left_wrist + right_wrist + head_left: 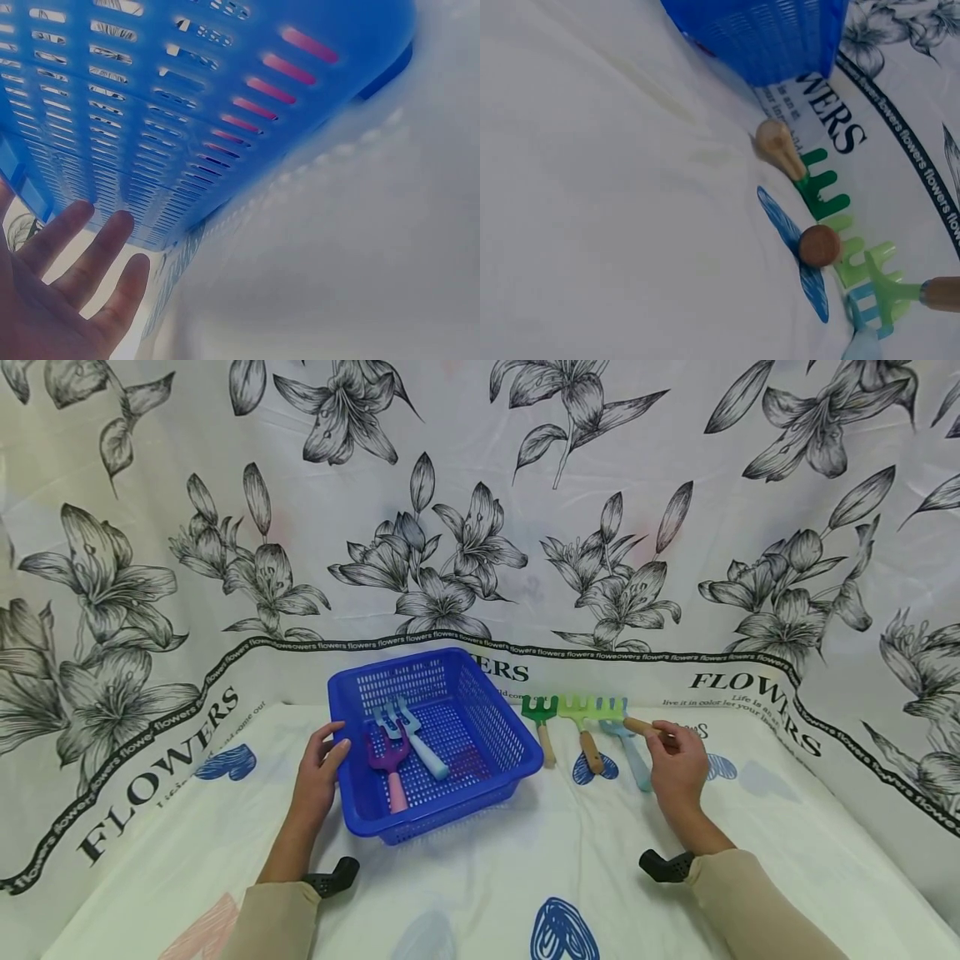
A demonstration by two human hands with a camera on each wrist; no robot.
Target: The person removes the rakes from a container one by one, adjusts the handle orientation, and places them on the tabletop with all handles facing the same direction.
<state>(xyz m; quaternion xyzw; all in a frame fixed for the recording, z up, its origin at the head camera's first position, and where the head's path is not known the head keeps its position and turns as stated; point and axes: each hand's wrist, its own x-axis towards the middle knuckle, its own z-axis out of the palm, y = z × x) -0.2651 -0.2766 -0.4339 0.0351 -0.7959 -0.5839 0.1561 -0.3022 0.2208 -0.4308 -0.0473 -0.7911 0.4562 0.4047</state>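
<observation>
In the head view my left hand [318,772] touches the left rim of a blue plastic basket [528,760], its thumb tip on the edge. The left wrist view shows several fingers [86,255] fairly straight beside the slotted outer wall. Inside the basket lie a purple hand rake with pink handle [388,760] and a light blue hand rake [427,757]. My right hand [681,768] pinches the wooden handle of a light green hand rake [892,292]. It hangs over another light green rake [589,752] and a light blue rake [636,760].
A dark green rake with wooden handle [546,743] lies just right of the basket. White cloth with printed hearts [564,931] covers the table. A flower-printed cloth [442,602] rises behind. Black wrist mounts [333,878] sit at both wrists.
</observation>
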